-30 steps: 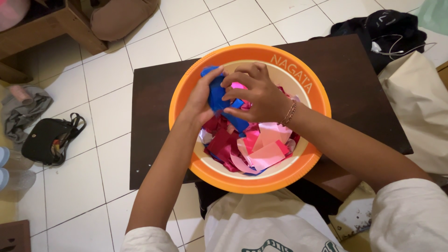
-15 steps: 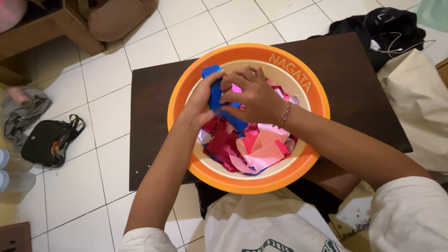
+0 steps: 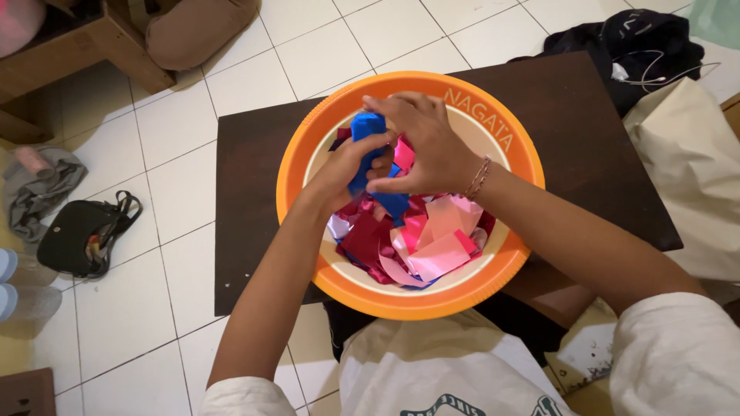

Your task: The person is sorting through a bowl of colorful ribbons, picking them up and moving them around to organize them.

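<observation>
The left hand (image 3: 343, 166) is closing its fingers around a crumpled blue paper (image 3: 368, 154), and the right hand (image 3: 426, 146) is pinching the same piece from the other side, above an orange bowl (image 3: 493, 266). The bowl is sitting mid-table (image 3: 254, 200), holding pink, red and purple paper scraps (image 3: 420, 246).

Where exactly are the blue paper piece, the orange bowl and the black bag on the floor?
blue paper piece (image 3: 367, 127): head view, its upper end above the fingers.
orange bowl (image 3: 308, 146): head view, the left side of its rim.
black bag (image 3: 77, 235): head view, the middle of its body.
</observation>
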